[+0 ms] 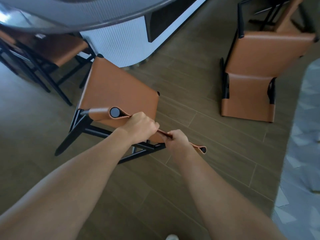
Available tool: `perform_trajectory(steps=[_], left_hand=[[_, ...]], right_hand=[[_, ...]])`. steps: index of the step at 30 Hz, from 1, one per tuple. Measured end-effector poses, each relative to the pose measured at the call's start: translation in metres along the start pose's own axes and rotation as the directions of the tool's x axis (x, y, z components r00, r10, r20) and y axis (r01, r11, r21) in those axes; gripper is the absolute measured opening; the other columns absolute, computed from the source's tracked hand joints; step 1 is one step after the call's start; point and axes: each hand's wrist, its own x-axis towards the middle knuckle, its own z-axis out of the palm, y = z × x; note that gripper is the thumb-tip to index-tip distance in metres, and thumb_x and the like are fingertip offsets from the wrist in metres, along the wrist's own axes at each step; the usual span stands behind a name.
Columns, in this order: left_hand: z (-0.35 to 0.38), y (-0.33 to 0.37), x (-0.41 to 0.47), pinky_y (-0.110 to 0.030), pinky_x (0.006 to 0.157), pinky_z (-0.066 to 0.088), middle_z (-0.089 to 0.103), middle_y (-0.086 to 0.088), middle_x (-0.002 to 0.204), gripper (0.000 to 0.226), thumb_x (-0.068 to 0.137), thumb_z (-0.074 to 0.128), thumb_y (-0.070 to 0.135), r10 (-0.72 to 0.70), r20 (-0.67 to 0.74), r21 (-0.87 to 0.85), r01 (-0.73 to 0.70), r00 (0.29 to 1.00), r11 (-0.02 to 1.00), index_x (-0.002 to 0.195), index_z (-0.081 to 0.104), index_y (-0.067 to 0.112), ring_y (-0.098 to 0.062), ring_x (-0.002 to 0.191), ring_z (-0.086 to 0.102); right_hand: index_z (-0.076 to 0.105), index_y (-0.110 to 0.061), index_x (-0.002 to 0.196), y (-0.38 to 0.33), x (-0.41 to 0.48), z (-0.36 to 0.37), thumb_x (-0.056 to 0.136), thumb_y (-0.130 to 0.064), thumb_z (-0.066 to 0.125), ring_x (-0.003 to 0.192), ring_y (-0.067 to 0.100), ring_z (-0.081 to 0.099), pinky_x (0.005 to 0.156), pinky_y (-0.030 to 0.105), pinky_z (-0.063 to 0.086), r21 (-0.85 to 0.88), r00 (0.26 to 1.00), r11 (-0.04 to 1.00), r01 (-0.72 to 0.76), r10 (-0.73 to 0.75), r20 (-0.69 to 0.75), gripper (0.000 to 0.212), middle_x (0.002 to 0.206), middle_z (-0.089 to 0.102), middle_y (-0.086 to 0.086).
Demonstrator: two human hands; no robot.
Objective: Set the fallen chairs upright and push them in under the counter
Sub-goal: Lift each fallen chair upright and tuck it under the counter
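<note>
An orange leather chair (pixel 119 87) with a black metal frame stands upright just in front of me, its seat facing the counter (pixel 114 45). My left hand (pixel 141 126) grips the top edge of its backrest, and my right hand (pixel 176 140) grips the same edge a little further right. A second orange chair (pixel 256 73) lies fallen on its back on the floor at the upper right, its legs pointing away from me. The counter has a grey curved top and a white ribbed base.
A third orange chair (pixel 57 49) sits tucked under the counter at the left. The floor is brown wood-look planks (pixel 199 104). A pale patterned rug or tile strip (pixel 304 153) runs along the right edge. The toe of my shoe (pixel 171 237) shows at the bottom.
</note>
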Motion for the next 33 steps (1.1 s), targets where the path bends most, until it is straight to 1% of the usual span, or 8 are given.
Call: perform_trajectory(steps=[3,6,11,14,17,25,28,33], left_hand=[[-0.004,-0.025,-0.005,-0.032,0.061,0.036,0.068,-0.002,0.098,0.024,0.084,0.045,0.005,-0.003,-0.028,-0.048,0.002,1.000,0.999,0.103,0.056,0.014,-0.024,0.090,0.067],[-0.005,-0.036,-0.004,-0.033,0.062,0.039,0.068,-0.002,0.099,0.025,0.087,0.042,0.003,-0.001,-0.045,-0.052,-0.001,0.999,0.999,0.105,0.055,0.014,-0.024,0.090,0.066],[-0.007,-0.068,-0.010,-0.031,0.063,0.038,0.068,0.001,0.098,0.022,0.088,0.046,0.009,-0.076,-0.056,-0.147,0.067,0.996,0.987,0.105,0.056,0.018,-0.020,0.089,0.066],[-0.007,-0.092,-0.020,-0.031,0.064,0.041,0.068,0.003,0.097,0.025,0.088,0.044,0.010,-0.115,-0.050,-0.184,0.104,0.992,0.977,0.105,0.058,0.020,-0.019,0.089,0.066],[-0.004,-0.111,-0.019,-0.033,0.067,0.042,0.068,0.003,0.098,0.025,0.089,0.043,0.011,-0.169,-0.075,-0.185,0.152,0.983,0.971,0.105,0.059,0.020,-0.019,0.090,0.065],[-0.002,-0.144,-0.024,-0.032,0.071,0.043,0.069,0.003,0.099,0.023,0.096,0.041,0.018,-0.319,-0.142,-0.303,0.265,0.937,0.915,0.108,0.061,0.021,-0.020,0.090,0.066],[-0.005,-0.159,-0.040,-0.027,0.058,0.042,0.071,0.004,0.079,0.007,0.087,0.061,0.019,-0.371,-0.221,-0.302,0.298,0.902,0.905,0.089,0.068,0.021,-0.017,0.070,0.067],[-0.003,-0.183,-0.064,-0.018,0.043,0.035,0.063,0.007,0.054,0.022,0.059,0.088,0.017,-0.458,-0.308,-0.347,0.350,0.834,0.870,0.063,0.067,0.021,-0.013,0.045,0.060]], right_hand=[[0.052,0.003,0.084,-0.016,0.002,0.017,0.101,-0.010,0.045,0.080,0.022,0.055,0.069,0.023,0.048,0.424,0.987,0.900,-0.105,0.044,0.152,0.022,0.087,0.051,0.011],[0.049,0.005,0.087,-0.029,-0.003,0.031,0.099,0.001,0.045,0.115,0.031,0.058,0.095,0.036,0.050,0.563,0.971,0.794,-0.231,0.157,0.178,0.014,0.107,0.052,0.017],[0.050,0.015,0.109,-0.055,-0.012,0.048,0.098,0.005,0.041,0.121,0.043,0.054,0.095,0.046,0.051,0.501,0.935,0.818,-0.281,0.116,0.334,0.017,0.129,0.052,0.029],[0.046,0.018,0.106,-0.070,-0.023,0.066,0.093,0.013,0.035,0.117,0.050,0.053,0.068,0.048,0.057,0.481,0.911,0.826,-0.296,0.091,0.403,0.018,0.131,0.048,0.037],[0.035,0.019,0.128,-0.083,-0.019,0.080,0.090,0.016,0.032,0.119,0.055,0.049,0.083,0.060,0.050,0.519,0.916,0.816,-0.253,0.030,0.400,0.038,0.133,0.043,0.042],[0.035,0.004,0.116,-0.117,-0.021,0.119,0.087,0.019,0.033,0.110,0.059,0.052,0.066,0.060,0.053,0.533,0.943,0.828,-0.172,-0.018,0.333,0.033,0.127,0.044,0.044],[0.040,0.003,0.109,-0.123,-0.031,0.139,0.086,0.021,0.033,0.104,0.057,0.056,0.074,0.061,0.053,0.538,0.942,0.827,-0.165,-0.030,0.335,0.030,0.126,0.047,0.042],[0.032,0.004,0.139,-0.128,-0.040,0.176,0.086,0.021,0.035,0.109,0.056,0.055,0.050,0.053,0.055,0.486,0.944,0.866,-0.118,-0.055,0.326,0.056,0.130,0.046,0.040]])
